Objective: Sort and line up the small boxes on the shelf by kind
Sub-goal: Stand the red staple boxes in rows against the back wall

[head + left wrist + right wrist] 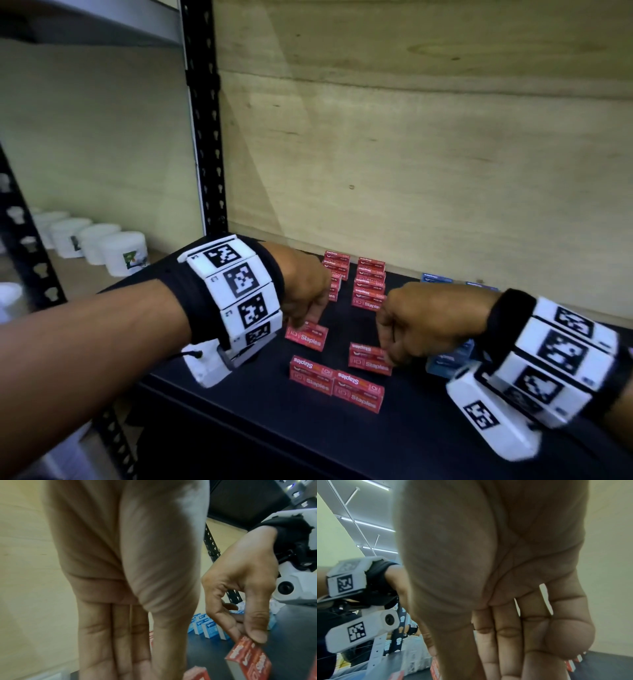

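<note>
On the dark shelf, two red rows are lined up far of both hands, a loose red box being pinched by the left hand just near them, another red box by the right hand, long sides running left-right.

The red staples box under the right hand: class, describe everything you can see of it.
The small red cardboard staples box is oblong, with white "Staples" lettering on its top and front and a grey end. It sits on the black shelf, near the front, apart from the lined-up red boxes behind. The right hand pinches one end between thumb and fingers.
</note>
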